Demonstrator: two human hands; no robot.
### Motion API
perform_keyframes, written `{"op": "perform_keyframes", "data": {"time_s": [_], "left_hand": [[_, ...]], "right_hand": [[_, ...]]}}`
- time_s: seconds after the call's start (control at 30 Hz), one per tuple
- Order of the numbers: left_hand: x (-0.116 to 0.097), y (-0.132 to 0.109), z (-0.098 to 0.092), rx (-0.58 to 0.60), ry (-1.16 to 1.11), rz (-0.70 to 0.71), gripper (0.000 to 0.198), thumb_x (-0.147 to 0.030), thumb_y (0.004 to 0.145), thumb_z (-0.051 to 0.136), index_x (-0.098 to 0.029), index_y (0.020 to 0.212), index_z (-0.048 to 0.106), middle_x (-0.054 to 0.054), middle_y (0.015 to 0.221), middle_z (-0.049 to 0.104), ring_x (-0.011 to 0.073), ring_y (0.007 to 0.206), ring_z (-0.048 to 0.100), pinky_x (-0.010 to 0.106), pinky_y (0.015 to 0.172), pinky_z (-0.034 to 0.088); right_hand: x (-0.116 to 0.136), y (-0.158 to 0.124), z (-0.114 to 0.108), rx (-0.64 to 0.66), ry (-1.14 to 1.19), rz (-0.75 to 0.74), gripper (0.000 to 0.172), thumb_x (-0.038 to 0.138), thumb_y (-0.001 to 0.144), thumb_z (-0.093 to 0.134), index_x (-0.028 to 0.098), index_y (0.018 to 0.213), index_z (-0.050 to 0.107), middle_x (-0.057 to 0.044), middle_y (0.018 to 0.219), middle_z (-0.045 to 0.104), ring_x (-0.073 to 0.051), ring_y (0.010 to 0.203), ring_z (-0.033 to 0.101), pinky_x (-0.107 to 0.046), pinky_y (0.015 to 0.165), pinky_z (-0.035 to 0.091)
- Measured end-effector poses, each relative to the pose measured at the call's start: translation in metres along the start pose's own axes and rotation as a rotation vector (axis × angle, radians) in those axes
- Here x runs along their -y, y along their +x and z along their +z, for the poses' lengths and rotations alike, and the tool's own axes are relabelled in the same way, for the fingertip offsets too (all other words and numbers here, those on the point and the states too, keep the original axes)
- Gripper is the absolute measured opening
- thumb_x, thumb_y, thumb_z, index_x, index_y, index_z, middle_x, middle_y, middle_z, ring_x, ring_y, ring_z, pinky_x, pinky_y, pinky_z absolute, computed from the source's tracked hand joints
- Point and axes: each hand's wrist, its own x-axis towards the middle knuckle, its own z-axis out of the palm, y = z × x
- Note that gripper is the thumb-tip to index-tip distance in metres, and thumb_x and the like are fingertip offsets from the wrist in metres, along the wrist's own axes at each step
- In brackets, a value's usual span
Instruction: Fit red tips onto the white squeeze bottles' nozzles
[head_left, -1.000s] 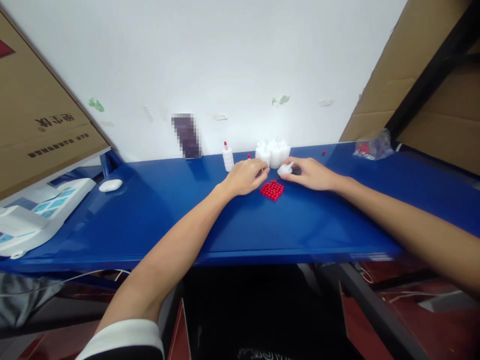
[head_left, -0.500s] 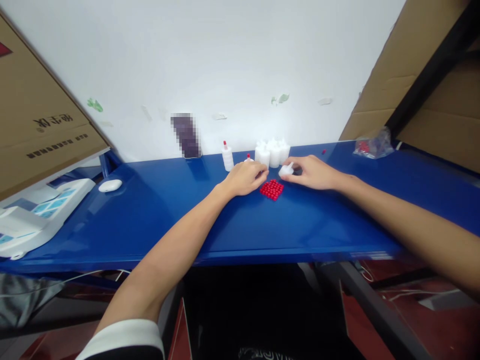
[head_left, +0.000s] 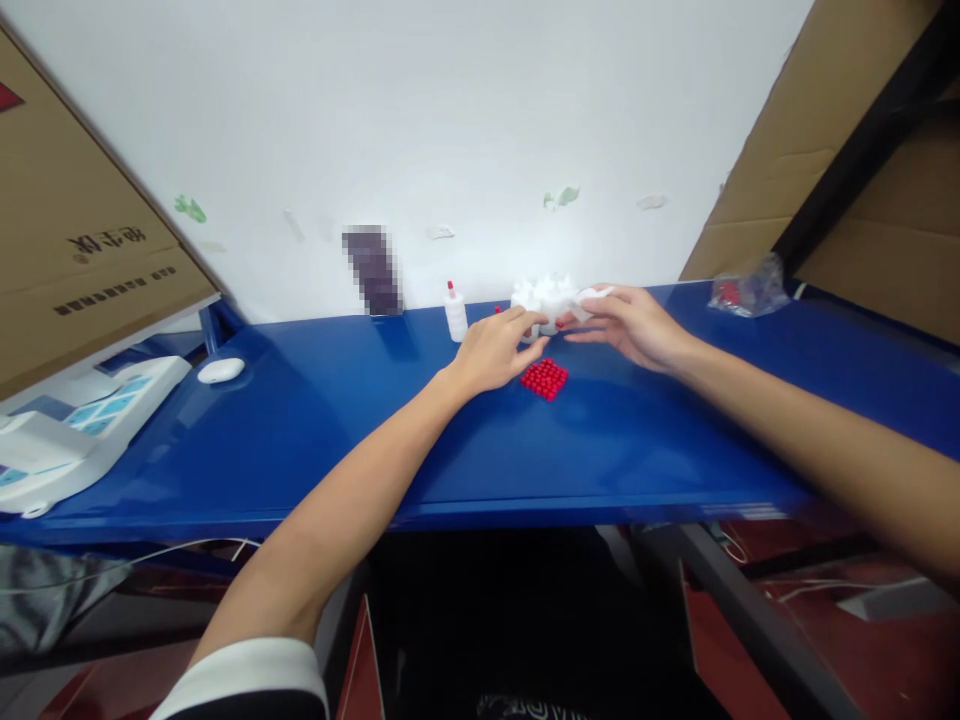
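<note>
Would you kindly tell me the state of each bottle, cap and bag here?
Red-tipped bottle: upright, capped.
Bottle cluster: upright, no red caps showing.
White piece: held tilted in the right hand, details blurred.
Red caps: loose, gathered in a flat patch.
Red tip behind the left hand: mostly hidden.
Single red cap: between the hands, apart from the patch, hold unclear.
Plastic bag: lying on the table, red pieces inside.

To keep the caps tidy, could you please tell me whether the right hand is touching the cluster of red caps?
Apart: the head view shows blue tabletop between the right hand and the cluster of red caps.
</note>
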Motion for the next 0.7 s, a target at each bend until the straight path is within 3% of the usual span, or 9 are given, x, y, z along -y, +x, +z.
{"op": "perform_keyframes", "data": {"time_s": [0.17,0.33,0.5,0.6,0.7], "left_hand": [[-0.006,0.003,0.004,-0.075,-0.041,-0.055,0.031,-0.044,0.101,0.061,-0.020,0.115,0.075,0.006,0.099,0.073,0.0154,0.078,0.063,0.031,0.076,0.049],[-0.006,0.003,0.007,-0.065,-0.056,-0.069,0.026,-0.039,0.102,0.061,-0.019,0.108,0.077,0.005,0.096,0.073,0.0144,0.076,0.062,0.031,0.076,0.050],[-0.007,0.002,0.006,-0.120,-0.047,-0.055,0.021,-0.035,0.102,0.061,-0.019,0.105,0.075,0.004,0.093,0.074,0.0142,0.077,0.064,0.029,0.074,0.049],[-0.011,0.002,0.004,-0.128,-0.054,0.001,0.024,-0.039,0.104,0.060,-0.019,0.101,0.073,0.005,0.091,0.074,0.0137,0.076,0.065,0.029,0.072,0.048],[-0.015,0.001,0.003,-0.110,-0.045,0.082,0.033,-0.047,0.106,0.056,-0.018,0.096,0.071,0.006,0.090,0.075,0.0146,0.076,0.066,0.030,0.071,0.048]], "right_hand": [[0.004,-0.006,0.012,0.056,0.097,0.019,0.029,0.045,0.083,0.075,0.023,0.098,0.065,-0.012,0.099,0.080,-0.030,0.103,0.077,-0.054,0.100,0.061],[0.003,-0.008,0.018,0.078,0.060,-0.002,0.033,0.049,0.081,0.075,0.024,0.099,0.063,-0.010,0.097,0.078,-0.028,0.100,0.076,-0.050,0.096,0.060],[-0.005,0.000,0.010,-0.052,-0.123,-0.120,0.026,0.048,0.081,0.068,0.024,0.088,0.060,-0.007,0.083,0.071,-0.027,0.089,0.072,-0.047,0.090,0.057],[-0.010,0.001,0.003,-0.123,-0.280,-0.174,0.019,0.042,0.081,0.061,0.025,0.076,0.053,-0.003,0.068,0.059,-0.023,0.068,0.061,-0.042,0.076,0.054],[-0.009,-0.005,0.003,-0.118,-0.521,-0.241,0.013,0.037,0.081,0.058,0.024,0.081,0.056,-0.001,0.067,0.057,-0.021,0.064,0.053,-0.037,0.067,0.045]]}}
